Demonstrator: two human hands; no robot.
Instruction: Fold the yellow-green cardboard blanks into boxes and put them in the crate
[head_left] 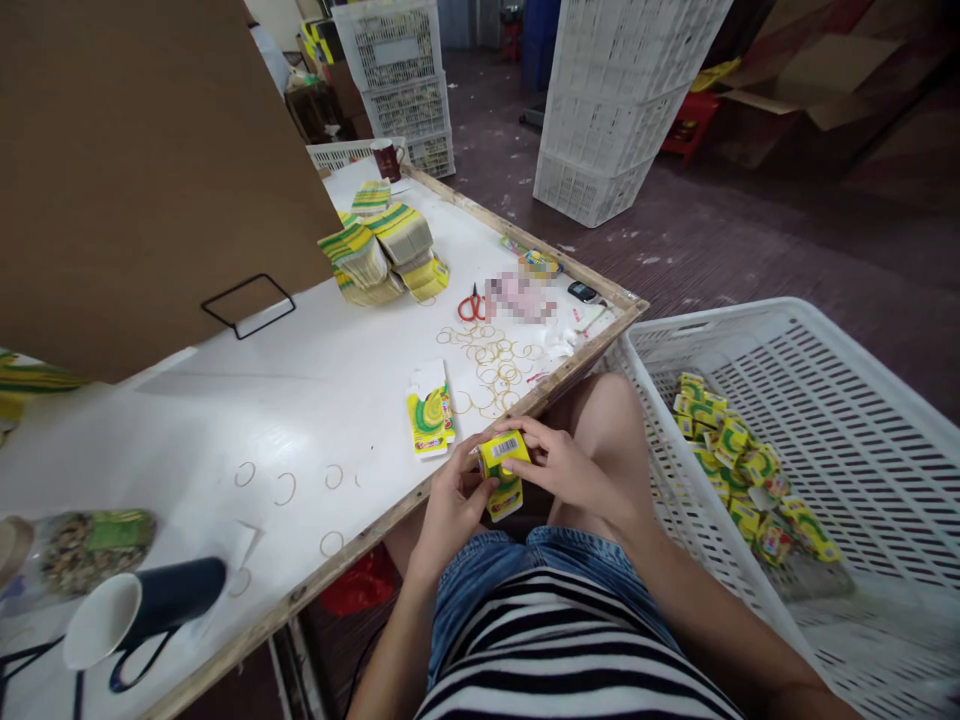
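Observation:
Over my lap, just off the table edge, I hold a small yellow and green carton [504, 478] with a barcode on its upper panel. My left hand [459, 488] grips its left side, thumb on the front. From the right, my right hand [555, 462] closes on the same carton, its fingers at the top and side. On the table in front of my hands lies another yellow carton [430, 412], its white flaps open. Rubber bands [499, 365] are scattered beyond it, beside orange-handled scissors [472, 304].
A white crate [799, 315] at my right contains several yellow cartons [750, 470]. Bundled flat cartons [386, 250] stand on the table [300, 420] near a tall cardboard sheet [150, 180]. A dark mug [176, 590] and a jar [97, 545] are at the left.

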